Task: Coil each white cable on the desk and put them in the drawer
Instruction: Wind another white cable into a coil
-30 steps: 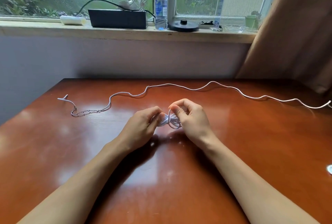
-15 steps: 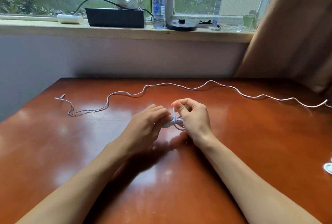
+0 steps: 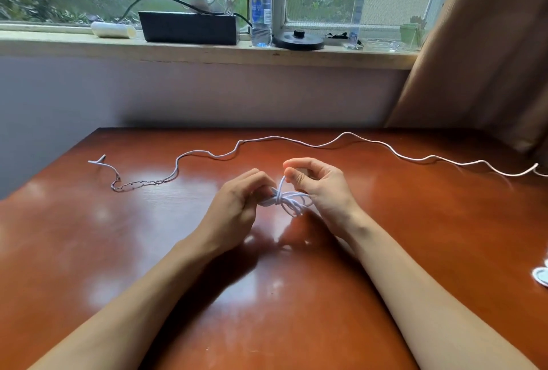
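A small coiled white cable (image 3: 289, 201) sits between my hands at the middle of the reddish wooden desk (image 3: 148, 251). My left hand (image 3: 237, 203) grips the coil's left end with curled fingers. My right hand (image 3: 318, 188) pinches the cable's loose end, which rises from the wrap around the coil's middle. A second long white cable (image 3: 296, 144) lies uncoiled in waves across the far part of the desk, from its left end (image 3: 98, 161) to the right edge. No drawer is in view.
Another white coiled thing (image 3: 541, 279) shows partly at the desk's right edge. The windowsill behind holds a black box (image 3: 188, 27), a water bottle (image 3: 261, 1), a white roll (image 3: 112, 30) and a black disc (image 3: 298, 41). A brown curtain (image 3: 489, 43) hangs at the right.
My right hand has lifted the loose end up and drawn it around the coil's middle. The left hand kept its grip on the coil. The long cable has not moved.
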`<state>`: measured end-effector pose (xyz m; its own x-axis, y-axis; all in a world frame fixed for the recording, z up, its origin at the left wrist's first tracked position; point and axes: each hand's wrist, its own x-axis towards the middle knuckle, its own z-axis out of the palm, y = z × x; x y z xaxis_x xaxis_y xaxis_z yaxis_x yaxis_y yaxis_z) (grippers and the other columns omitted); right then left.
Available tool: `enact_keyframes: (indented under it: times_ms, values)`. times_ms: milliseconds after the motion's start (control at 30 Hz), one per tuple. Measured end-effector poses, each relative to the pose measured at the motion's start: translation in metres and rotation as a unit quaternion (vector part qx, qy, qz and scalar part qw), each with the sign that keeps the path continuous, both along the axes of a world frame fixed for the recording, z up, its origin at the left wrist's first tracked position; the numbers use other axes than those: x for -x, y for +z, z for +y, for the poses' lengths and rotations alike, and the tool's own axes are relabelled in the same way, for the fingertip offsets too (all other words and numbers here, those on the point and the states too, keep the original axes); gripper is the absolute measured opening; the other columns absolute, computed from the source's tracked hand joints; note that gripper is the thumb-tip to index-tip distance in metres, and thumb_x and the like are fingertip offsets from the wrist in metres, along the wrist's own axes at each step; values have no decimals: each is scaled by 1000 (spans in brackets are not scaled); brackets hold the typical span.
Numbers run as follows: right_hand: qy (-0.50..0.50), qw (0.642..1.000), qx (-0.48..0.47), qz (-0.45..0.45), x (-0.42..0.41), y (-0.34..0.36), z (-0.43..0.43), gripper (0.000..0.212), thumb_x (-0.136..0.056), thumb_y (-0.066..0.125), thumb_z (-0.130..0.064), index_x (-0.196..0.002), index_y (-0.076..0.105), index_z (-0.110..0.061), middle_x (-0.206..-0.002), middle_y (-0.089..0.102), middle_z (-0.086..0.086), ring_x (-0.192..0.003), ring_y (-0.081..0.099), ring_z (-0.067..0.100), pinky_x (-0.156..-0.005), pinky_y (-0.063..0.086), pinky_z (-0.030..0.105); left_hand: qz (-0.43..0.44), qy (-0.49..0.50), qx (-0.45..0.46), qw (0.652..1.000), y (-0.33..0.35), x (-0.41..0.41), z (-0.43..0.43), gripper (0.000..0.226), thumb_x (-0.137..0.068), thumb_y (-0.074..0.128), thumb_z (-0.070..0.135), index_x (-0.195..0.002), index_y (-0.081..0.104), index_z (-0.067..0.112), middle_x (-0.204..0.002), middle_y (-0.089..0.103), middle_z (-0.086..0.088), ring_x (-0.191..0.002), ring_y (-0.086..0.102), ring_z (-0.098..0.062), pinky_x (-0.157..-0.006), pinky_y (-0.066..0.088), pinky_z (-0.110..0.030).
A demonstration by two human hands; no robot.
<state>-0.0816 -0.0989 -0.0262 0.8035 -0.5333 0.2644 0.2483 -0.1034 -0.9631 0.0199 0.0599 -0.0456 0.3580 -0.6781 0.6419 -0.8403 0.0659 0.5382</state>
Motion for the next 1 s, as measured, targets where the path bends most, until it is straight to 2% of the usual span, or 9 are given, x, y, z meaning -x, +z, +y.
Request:
enact_keyframes:
  times_ms: [100,200,333,467,600,667,767,900,1000]
  values:
    - [-14,996,81,27,1,-2,-4,8,-86,77,-7,-92,76,-13,-72,71,-14,-66,60,-4,-68,46,10,5,2,-4,1000,-2,-1,1,24,-94,53,-13,-91,64,9,-86,60,5,-80,59,-14,-73,47,-23]
    - [-38,981,183,39,1,-4,-9,14,-86,79,-15,-84,76,-28,-79,70,-17,-70,60,-2,-68,45,16,3,8,-9,1000,-2,-1,1,30,-91,53,-19,-89,65,9,-85,58,8,-79,58,-8,-73,43,-16]
    - [-32,950,305,54,4,-4,-18,11,-90,76,-23,-86,76,-34,-96,66,-11,-103,54,8,-78,41,11,-2,7,-3,1000,0,1,1,31,-88,53,-21,-88,65,8,-85,59,6,-78,57,-6,-72,43,-15]
    - [-15,916,394,71,6,-8,-30,7,-91,74,-23,-89,78,-29,-92,63,-5,-99,47,17,-84,36,11,12,12,-7,1000,-2,2,0,31,-84,54,-23,-87,66,6,-85,60,3,-76,58,-7,-68,43,-14]
    - [-59,863,501,34,1,-13,-35,13,-90,69,-31,-89,77,-21,-90,61,-9,-90,51,19,-79,45,28,14,6,-15,1000,-3,2,0,29,-83,52,-19,-87,66,6,-85,60,3,-79,60,-12,-70,47,-20]
    - [-58,873,484,22,1,-11,-31,13,-90,67,-27,-89,76,-18,-88,62,-7,-86,57,15,-76,46,27,-9,2,-21,1000,-2,4,1,23,-87,50,-9,-87,66,7,-85,58,6,-77,58,-6,-70,45,-18]
    - [-39,901,432,6,2,-10,-22,10,-92,68,-10,-86,73,-17,-81,59,-14,-74,57,2,-72,42,14,-47,9,-34,998,0,5,2,25,-89,41,12,-86,65,10,-83,52,11,-73,51,0,-67,42,-18]
    - [-36,921,389,-6,2,-9,-13,23,-93,62,-5,-84,68,-25,-73,60,-14,-65,58,9,-68,46,22,-70,13,-43,997,1,4,1,18,-90,49,4,-85,65,11,-82,48,12,-71,50,-4,-65,42,-22]
    - [-31,937,348,5,2,-8,-11,24,-93,61,-2,-84,68,-22,-66,64,-7,-63,60,10,-67,51,29,-75,16,-40,996,1,3,1,17,-90,50,2,-86,65,10,-83,51,8,-71,53,-13,-65,46,-27]
